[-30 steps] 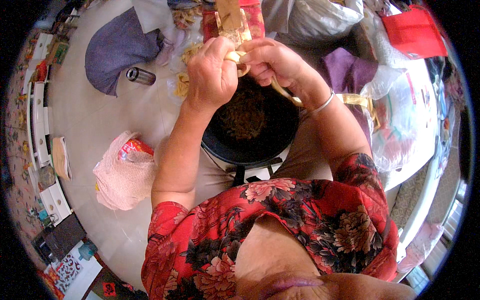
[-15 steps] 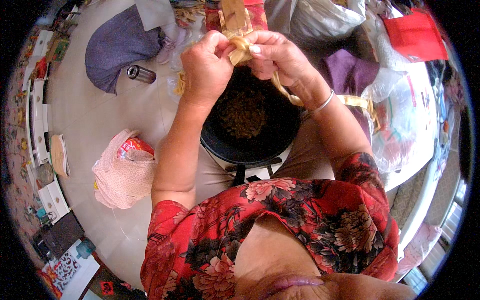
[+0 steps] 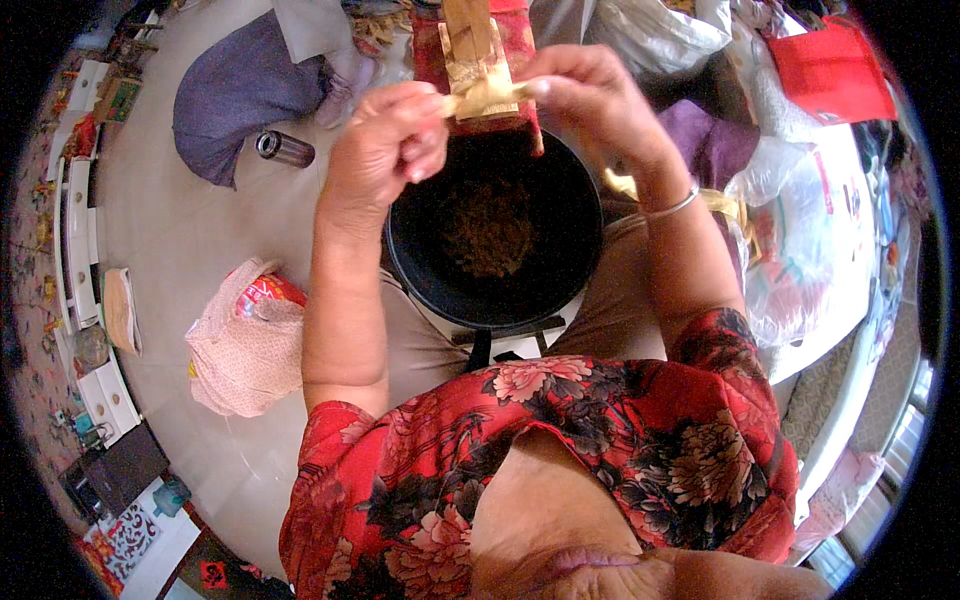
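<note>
Yellow strip pulled between two pinches

From my remote seat I have the strip (image 3: 489, 92) at the top of the pan (image 3: 408, 275), in front of the wood (image 3: 467, 30) and the red cloth (image 3: 427, 62). I can't tell whether it touches the wood. My left hand (image 3: 385, 140) has thumb and finger closed on one end; my right hand (image 3: 598, 105), slightly blurred, pinches the other. The hands stand apart, joined only by the strip.

I judge it light and soft, more ribbon than rod: it spreads wide in the middle and narrows toward each pinch. Its sheen makes me expect some slip, so I'd grip with the pads of thumb and forefinger, close to the thicker middle, and pull evenly. I can't tell the material, so I'd treat it as something that may tear or crease under a hard tug.

More yellow band (image 3: 728, 206) lies beyond my right wrist, near the purple cloth (image 3: 712, 142). Whether it joins the held piece I can't see. Below, dark crumbs (image 3: 490, 232) sit in the pan.
</note>
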Action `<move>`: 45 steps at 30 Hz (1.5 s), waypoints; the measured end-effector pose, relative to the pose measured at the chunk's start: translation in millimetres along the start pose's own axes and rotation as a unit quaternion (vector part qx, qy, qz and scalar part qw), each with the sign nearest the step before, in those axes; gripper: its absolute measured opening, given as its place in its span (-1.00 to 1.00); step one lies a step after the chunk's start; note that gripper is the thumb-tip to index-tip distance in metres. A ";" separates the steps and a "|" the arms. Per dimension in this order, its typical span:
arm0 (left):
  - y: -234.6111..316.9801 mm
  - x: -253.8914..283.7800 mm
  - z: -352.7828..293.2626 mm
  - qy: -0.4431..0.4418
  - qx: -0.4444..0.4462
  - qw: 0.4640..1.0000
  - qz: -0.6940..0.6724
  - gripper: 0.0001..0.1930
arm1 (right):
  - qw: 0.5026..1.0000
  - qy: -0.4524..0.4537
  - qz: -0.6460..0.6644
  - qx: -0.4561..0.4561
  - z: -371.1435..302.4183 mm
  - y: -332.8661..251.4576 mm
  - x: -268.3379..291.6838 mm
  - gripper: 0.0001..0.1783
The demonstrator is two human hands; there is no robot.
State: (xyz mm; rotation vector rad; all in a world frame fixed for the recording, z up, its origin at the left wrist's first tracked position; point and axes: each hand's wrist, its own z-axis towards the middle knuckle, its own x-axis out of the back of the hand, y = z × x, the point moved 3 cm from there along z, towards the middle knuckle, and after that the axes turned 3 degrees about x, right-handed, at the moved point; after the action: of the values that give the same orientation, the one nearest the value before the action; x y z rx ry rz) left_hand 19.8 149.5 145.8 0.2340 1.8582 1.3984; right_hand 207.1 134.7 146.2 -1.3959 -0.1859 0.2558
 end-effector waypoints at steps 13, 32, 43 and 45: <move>5.5 -8.8 3.9 0.071 -0.168 0.801 0.570 -0.74 | 0.992 -0.041 -0.110 -0.048 2.6 21.1 -5.3 -0.86; -18.0 51.4 68.4 0.206 -0.061 0.714 0.667 -0.76 | 0.865 0.135 -0.482 -0.015 58.9 60.4 22.3 -0.75; -23.6 8.2 29.5 0.187 -0.034 0.786 0.588 -0.59 | 0.988 0.076 -0.026 -0.133 26.9 35.2 -12.8 -0.70; -41.2 -2.2 31.5 0.218 -0.083 0.898 0.372 -0.60 | 0.971 0.020 0.141 -0.194 15.0 33.6 -35.0 -0.72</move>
State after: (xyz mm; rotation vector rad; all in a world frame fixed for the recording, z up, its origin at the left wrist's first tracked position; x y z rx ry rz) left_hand 54.8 155.8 107.9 0.6379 2.0880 2.2744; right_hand 167.0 144.0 116.4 -1.8182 -0.0017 0.4437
